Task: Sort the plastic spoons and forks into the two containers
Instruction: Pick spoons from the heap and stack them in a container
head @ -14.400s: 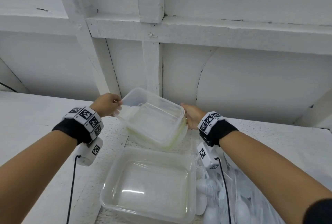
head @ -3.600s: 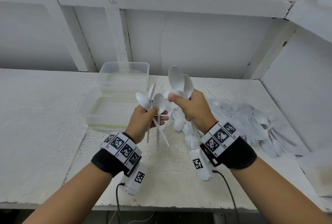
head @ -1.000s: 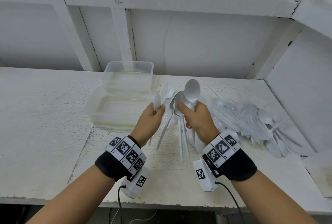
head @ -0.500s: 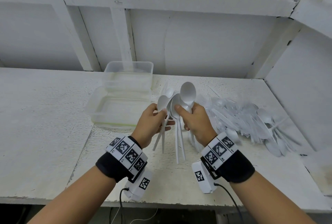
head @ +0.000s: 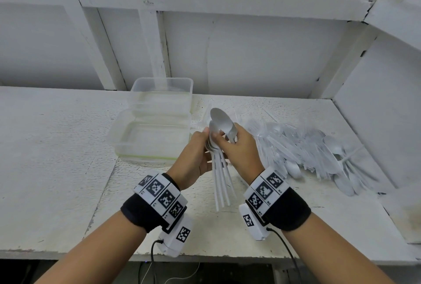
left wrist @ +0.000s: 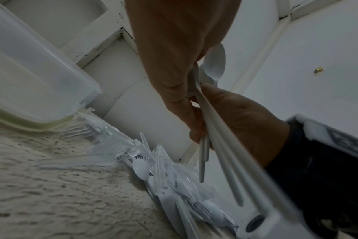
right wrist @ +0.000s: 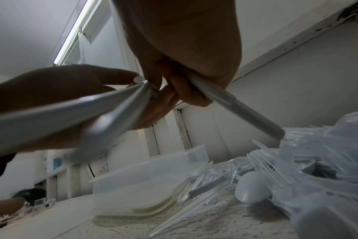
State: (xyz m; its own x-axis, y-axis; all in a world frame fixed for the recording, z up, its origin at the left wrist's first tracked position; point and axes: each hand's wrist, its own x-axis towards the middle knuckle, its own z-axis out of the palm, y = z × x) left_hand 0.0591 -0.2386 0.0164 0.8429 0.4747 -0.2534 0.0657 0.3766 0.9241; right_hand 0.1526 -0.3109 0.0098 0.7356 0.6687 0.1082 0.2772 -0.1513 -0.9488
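Observation:
Both hands meet over the table front, holding one bundle of white plastic spoons point(head: 220, 176), bowls up and handles hanging down. My left hand point(head: 200, 147) cradles the bundle with its thumb on the necks. My right hand point(head: 230, 144) pinches the bundle's necks; its top spoon bowl point(head: 220, 118) sticks out above. In the right wrist view my right hand point(right wrist: 186, 84) also grips a separate spoon handle point(right wrist: 241, 108). Two clear containers sit behind to the left, the near container point(head: 127, 144) and the far container point(head: 159, 83). A loose pile of spoons and forks point(head: 307, 151) lies to the right.
A white wall and beams close off the back, and a white panel point(head: 382, 110) boxes in the right side just past the pile. The table's front edge point(head: 91, 254) runs under my forearms. Wrist camera cables hang below both wrists.
The hands have closed together. The spoons that were fanned between them half a second ago now form one tight bundle with handles nearly parallel.

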